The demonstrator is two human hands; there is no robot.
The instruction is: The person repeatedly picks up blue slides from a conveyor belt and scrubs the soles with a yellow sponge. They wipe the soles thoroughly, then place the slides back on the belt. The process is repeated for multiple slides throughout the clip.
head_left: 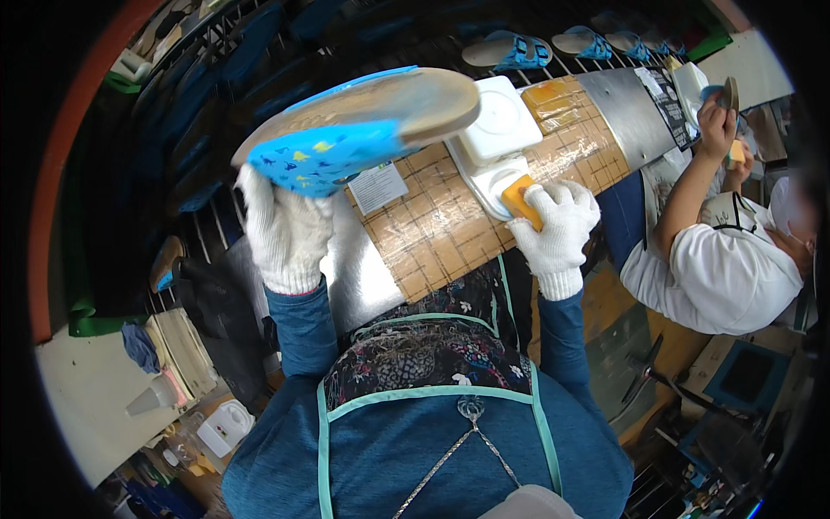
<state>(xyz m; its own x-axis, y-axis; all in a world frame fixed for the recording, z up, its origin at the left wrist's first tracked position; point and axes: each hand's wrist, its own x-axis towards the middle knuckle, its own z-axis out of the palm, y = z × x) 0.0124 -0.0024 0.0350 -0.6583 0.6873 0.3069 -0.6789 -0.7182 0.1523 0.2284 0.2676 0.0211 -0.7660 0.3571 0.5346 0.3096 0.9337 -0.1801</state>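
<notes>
My left hand, in a white knit glove, grips a shoe by its left end, holding it up tilted above the worktop; some of my fingers are hidden by it. The shoe has a blue upper printed with yellow and darker blue shapes and a cork-brown sole, its right end slightly blurred. My right hand, gloved likewise, is closed around an orange sponge at the round hollow of a white container; I can't tell how firmly they touch. Just behind that sits a squarish white piece with a circle moulded in it. Beneath, the worktop is covered in brown, taped sheeting, with a white label near the shoe and bare metal at both ends. Beyond it, blue-strapped sandals stand on a dark wire rack. To my right, a co-worker in white holds up another sandal.
</notes>
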